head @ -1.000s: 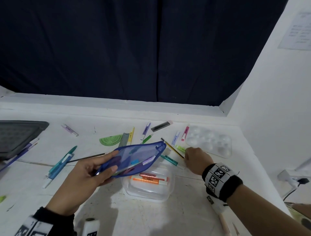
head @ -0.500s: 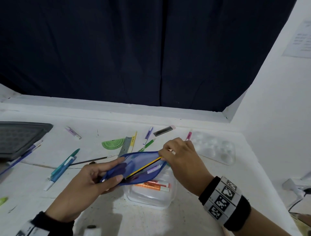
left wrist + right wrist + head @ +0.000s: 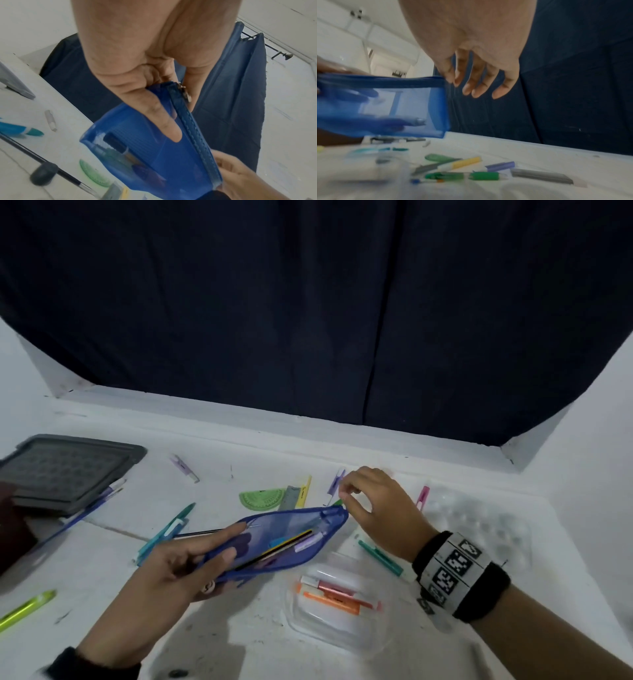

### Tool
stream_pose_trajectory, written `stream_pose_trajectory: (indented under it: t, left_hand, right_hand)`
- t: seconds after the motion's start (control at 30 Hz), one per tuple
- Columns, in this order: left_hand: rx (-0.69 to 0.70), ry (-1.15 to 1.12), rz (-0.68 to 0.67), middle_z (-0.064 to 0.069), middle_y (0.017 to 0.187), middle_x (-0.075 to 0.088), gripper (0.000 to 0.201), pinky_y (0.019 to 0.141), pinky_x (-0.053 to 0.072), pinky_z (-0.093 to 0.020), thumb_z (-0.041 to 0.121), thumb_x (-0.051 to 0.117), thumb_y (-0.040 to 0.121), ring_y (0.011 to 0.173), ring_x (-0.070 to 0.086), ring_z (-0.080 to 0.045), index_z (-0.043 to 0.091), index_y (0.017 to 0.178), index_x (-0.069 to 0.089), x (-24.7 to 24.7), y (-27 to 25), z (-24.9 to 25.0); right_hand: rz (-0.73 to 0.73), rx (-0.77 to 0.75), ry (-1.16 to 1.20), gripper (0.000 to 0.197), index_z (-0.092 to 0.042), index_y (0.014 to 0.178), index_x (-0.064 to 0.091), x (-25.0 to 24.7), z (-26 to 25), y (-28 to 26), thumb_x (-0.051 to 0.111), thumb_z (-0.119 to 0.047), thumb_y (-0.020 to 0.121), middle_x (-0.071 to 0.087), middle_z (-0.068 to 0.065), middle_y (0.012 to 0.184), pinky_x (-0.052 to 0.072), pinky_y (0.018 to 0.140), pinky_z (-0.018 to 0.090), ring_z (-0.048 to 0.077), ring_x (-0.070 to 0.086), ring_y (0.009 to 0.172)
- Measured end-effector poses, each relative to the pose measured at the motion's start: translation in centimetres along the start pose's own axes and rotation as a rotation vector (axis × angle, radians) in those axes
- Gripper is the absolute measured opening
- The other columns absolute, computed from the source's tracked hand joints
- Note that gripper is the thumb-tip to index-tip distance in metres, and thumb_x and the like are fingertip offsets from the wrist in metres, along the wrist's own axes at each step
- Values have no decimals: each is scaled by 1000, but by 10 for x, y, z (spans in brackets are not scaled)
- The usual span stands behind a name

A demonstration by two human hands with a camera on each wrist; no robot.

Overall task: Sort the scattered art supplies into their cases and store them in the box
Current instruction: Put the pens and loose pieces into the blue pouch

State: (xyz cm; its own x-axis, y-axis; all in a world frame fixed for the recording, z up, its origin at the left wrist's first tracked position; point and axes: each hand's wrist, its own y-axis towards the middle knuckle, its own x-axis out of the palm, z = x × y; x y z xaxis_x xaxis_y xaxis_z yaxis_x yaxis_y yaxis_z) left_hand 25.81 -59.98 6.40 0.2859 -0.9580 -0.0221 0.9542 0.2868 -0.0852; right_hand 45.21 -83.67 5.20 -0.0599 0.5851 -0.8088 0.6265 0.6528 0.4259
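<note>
Above the table, my left hand gripped the blue pouch, pencil inside; my right hand hung empty, fingers relaxed.

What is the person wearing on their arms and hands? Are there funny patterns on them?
The hands are bare: no gloves or rings show. The right wrist wears a wide black band with a white strip printed with black square block patterns, like little codes. The forearm behind it is bare. By the left hand, a black cuff covers the wrist, with a bit of white beside it at the picture's edge.
</note>
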Motion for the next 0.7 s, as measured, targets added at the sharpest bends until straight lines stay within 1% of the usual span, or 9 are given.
stream_pose_trajectory:
  t: [0.07,0.13,0.17,0.23,0.3,0.43,0.57,0.63,0.7]
  left_hand:
    - [-5,-26,20,-3,111,76,30,86,59,-35,39,82,74,92,69,-11,35,104,79,-13,-1,1]
    - [3,-27,35,-3,109,76,72,83,60,-34,65,90,42,93,70,-15,35,105,78,-28,-3,-3]
    - [6,-22,60,-2,109,76,83,81,60,-32,69,90,31,95,71,-17,34,106,78,-33,-4,-4]
    - [18,-38,81,-3,111,75,89,78,60,-30,70,90,27,98,71,-19,33,107,78,-42,-6,-3]
    - [25,-61,108,-5,112,75,90,77,60,-29,68,91,27,103,71,-20,30,108,78,-48,-7,-3]
    - [26,-74,126,-4,114,75,89,78,60,-29,66,92,28,106,70,-20,30,108,77,-59,-10,0]
    - [27,-49,147,-4,114,74,85,79,60,-29,64,93,33,108,70,-19,29,110,77,-64,-12,-3]
    - [9,-59,158,-5,114,75,56,79,60,-29,50,91,58,109,69,-21,29,109,77,-64,-9,-8]
    - [-5,-74,163,-5,113,75,28,78,60,-29,17,72,82,110,68,-25,27,107,78,-61,-8,-6]
  right_hand:
    - [-152,-17,-13,13,-20,94,63,10,16,12,51,-23,98,61,-8,94,44,88,37,10,54,90]
    - [-283,-3,-38,15,-18,99,65,20,28,22,50,-21,99,64,-5,98,45,90,39,13,57,94]
    - [-349,13,-79,18,-17,105,65,26,33,26,48,-21,100,66,-3,105,44,94,39,16,57,101]
    - [-485,54,-177,28,-17,124,61,39,41,31,47,-20,100,62,0,126,39,105,37,20,53,119]
    - [-581,85,-237,35,-20,135,54,51,48,33,47,-21,101,54,1,138,34,110,37,21,46,129]
    - [-663,130,-307,41,-23,141,48,65,53,32,48,-22,100,48,1,142,36,109,41,23,44,130]
    - [-587,41,-452,31,-23,129,52,72,50,35,50,-28,99,47,4,130,44,97,40,25,43,122]
    - [-559,42,-446,24,-24,121,54,72,49,38,50,-30,99,45,4,125,45,92,41,25,42,118]
    - [-572,57,-420,17,-26,115,54,73,49,42,50,-28,99,45,2,122,45,90,43,24,42,115]
